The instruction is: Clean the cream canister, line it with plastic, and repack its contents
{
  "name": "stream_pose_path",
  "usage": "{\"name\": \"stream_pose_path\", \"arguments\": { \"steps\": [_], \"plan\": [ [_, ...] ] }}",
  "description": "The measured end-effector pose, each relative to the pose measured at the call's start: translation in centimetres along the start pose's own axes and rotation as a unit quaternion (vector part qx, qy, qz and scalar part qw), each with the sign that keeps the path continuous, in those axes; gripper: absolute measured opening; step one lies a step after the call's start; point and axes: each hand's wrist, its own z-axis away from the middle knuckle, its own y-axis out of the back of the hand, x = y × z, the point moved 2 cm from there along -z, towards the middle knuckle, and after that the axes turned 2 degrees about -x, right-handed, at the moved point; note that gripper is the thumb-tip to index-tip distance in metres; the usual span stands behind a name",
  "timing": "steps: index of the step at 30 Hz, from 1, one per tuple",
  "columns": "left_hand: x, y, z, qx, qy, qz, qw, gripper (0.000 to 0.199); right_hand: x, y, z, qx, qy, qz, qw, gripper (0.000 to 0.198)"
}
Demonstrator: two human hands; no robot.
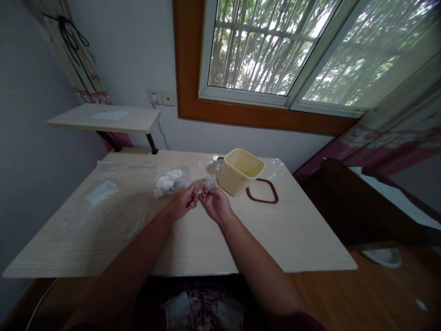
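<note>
My left hand [184, 202] and my right hand [217, 203] meet above the middle of the table, their fingers pinched together. Between the fingertips is a small clear plastic bag [209, 181], whose contents I cannot make out. Just left of my left hand lies a clear bag with crumpled white contents [172, 180]. A cream-coloured square bin [236, 177] stands upright behind and right of my right hand. Beside the bin, a brown rounded-square ring [276, 195] lies flat on the tabletop.
Large clear plastic sheeting [127, 207] and a white packet [101, 192] spread over the left of the wooden table [292, 243]. A raised shelf [138, 120] with a paper sheet [110, 115] stands at the back left. Behind are a socket [168, 98] and a window.
</note>
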Motion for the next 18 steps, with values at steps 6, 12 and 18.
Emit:
{"name": "stream_pose_path", "arguments": {
  "steps": [6,12,18],
  "plan": [
    [-0.1,0.3,-0.2,0.011,0.0,0.019,1.0,0.042,-0.2,-0.1,0.2,-0.013,0.031,0.043,0.999,0.034],
    [0.2,0.3,-0.3,0.019,-0.003,0.041,0.999,0.041,0.0,0.5,-0.3,-0.038,0.046,0.08,0.995,0.031],
    [0.0,0.0,0.0,0.026,0.027,0.021,0.999,0.043,0.2,1.4,-0.9,0.014,0.049,0.101,0.994,0.03]
  ]
}}
